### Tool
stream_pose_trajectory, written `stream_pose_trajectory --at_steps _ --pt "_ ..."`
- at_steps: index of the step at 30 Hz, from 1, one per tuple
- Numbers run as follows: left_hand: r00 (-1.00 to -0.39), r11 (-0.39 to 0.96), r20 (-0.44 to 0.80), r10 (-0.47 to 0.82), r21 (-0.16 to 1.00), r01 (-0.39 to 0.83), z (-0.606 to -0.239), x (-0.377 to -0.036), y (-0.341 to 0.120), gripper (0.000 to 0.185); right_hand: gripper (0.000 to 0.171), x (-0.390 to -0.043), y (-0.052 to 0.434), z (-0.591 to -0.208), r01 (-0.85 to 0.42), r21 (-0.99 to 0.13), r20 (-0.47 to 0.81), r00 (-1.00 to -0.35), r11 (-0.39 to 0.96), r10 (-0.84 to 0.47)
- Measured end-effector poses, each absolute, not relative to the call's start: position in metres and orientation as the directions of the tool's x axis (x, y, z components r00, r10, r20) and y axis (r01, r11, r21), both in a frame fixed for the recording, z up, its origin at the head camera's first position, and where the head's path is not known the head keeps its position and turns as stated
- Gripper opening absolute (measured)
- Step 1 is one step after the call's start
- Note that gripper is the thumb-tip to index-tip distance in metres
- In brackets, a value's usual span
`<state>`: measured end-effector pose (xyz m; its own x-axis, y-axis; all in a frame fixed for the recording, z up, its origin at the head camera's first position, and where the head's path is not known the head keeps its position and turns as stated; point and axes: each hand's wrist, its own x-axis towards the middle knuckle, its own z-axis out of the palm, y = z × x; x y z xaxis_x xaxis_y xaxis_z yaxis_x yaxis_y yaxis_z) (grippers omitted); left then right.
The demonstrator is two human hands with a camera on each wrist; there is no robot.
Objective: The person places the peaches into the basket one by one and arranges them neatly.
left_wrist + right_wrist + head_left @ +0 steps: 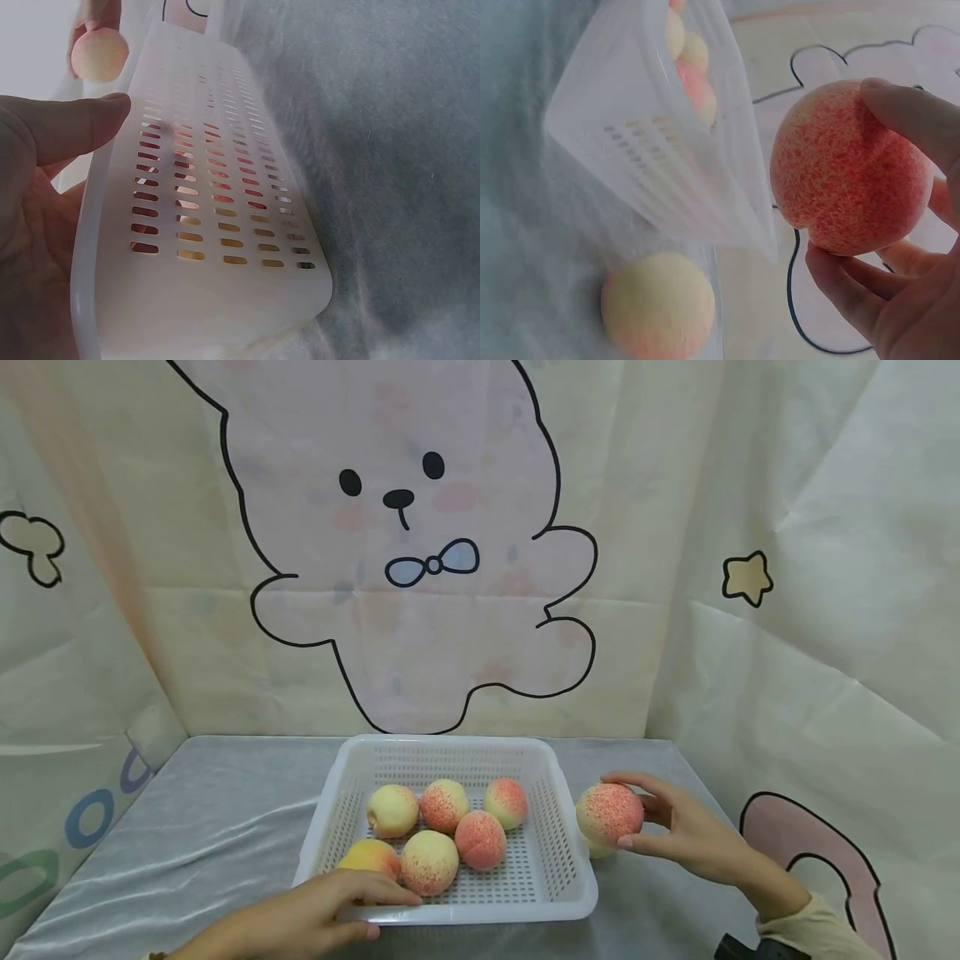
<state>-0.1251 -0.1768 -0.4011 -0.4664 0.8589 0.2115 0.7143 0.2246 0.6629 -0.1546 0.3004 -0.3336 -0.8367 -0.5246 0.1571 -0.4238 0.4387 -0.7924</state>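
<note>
Right hand (686, 835): grasps a peach (609, 814) between thumb and fingers, just right of the basket (570, 860), above the table (210, 827). 
Second loose peach (658, 304): on the table below the held one, beside the basket's right wall. 
Left hand (315, 914): fingers straight, resting on the basket's near rim. 
Basket: white, slotted, mid-table, holding six peaches (442, 835).
</note>
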Motion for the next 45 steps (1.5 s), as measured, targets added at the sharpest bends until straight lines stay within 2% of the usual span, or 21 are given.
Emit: stream_pose_trajectory --at_steps 6,13,25,29,37,45 --pt "-0.457 0.213 0.22 0.862 0.661 0.72 -0.401 -0.125 -0.178 0.042 0.062 -0.163 0.276 -0.336 -0.457 -0.772 0.163 -0.815 0.443 -0.557" --pt "-0.443 0.194 0.259 0.858 0.636 0.747 -0.402 -0.125 -0.177 0.044 0.062 -0.173 0.249 -0.347 -0.42 -0.801 0.079 -0.78 0.426 -0.62" --pt "-0.444 0.2 0.24 0.863 0.645 0.737 -0.401 -0.125 -0.176 0.044 0.067 -0.184 0.217 -0.366 -0.474 -0.701 0.015 -0.756 0.532 -0.654" --pt "-0.45 0.208 0.222 0.865 0.657 0.724 -0.4 -0.125 -0.176 0.043 0.066 -0.185 0.212 -0.366 -0.501 -0.657 0.006 -0.751 0.564 -0.66" --pt "-0.459 0.219 0.203 0.865 0.67 0.709 -0.401 -0.126 -0.176 0.043 0.064 -0.181 0.202 -0.363 -0.525 -0.526 -0.107 -0.74 0.669 -0.664" --pt "-0.453 0.207 0.227 0.862 0.659 0.723 -0.401 -0.126 -0.176 0.043 0.066 -0.186 0.202 -0.371 -0.628 -0.37 -0.107 -0.703 0.685 -0.703"
